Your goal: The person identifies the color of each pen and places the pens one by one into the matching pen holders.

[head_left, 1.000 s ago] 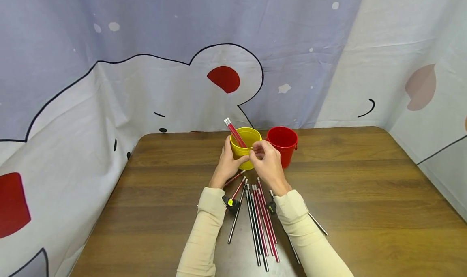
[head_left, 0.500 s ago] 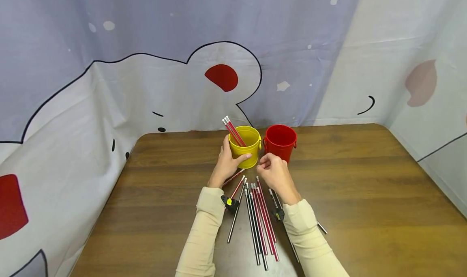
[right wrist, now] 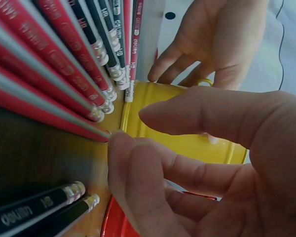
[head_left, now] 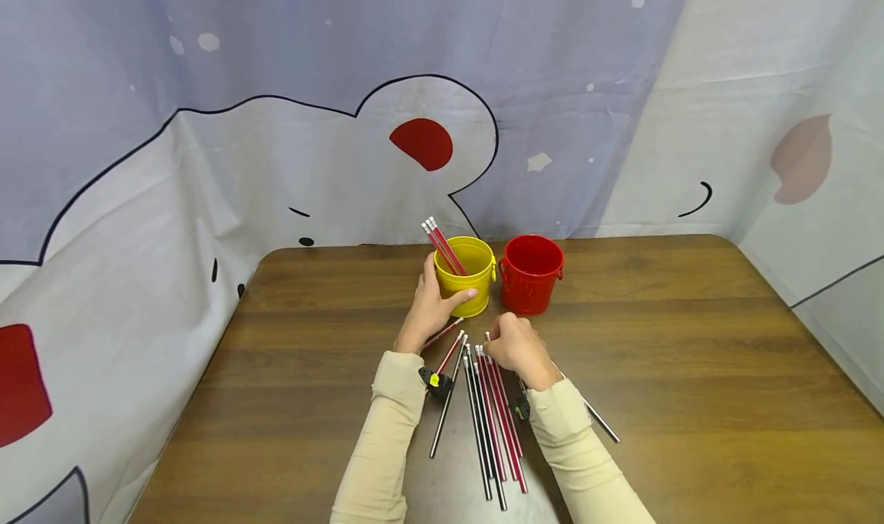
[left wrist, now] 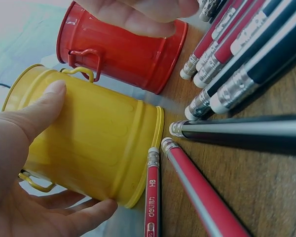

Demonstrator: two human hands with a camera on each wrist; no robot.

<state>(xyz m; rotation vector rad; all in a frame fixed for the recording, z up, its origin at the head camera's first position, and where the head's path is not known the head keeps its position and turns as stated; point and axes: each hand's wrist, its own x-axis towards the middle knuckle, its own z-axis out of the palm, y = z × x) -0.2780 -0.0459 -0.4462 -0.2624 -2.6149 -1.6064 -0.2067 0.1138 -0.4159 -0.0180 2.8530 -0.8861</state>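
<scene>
My left hand [head_left: 428, 313] holds a small yellow bucket [left wrist: 96, 138], its thumb across the front and its fingers round the side. Several red pencils [head_left: 442, 246] lean in that bucket, white erasers up. My right hand [head_left: 518, 347] is over the eraser ends of the pencils on the table. In the right wrist view its thumb and forefinger stand apart with nothing between them, and a fingertip is right at the end of a red pencil [right wrist: 64, 116]. Black pencils [head_left: 476, 416] lie beside the red ones.
A red bucket [head_left: 532, 278] with side handles stands right of the yellow one on the wooden table [head_left: 311, 401]. A dark pencil [head_left: 601, 418] lies beyond my right forearm. Behind the table hangs a printed curtain [head_left: 290, 64].
My right hand has moved from the yellow bucket's rim down and toward me, to the pencils. My left hand stays on the bucket, and the leaning red pencils have spread slightly.
</scene>
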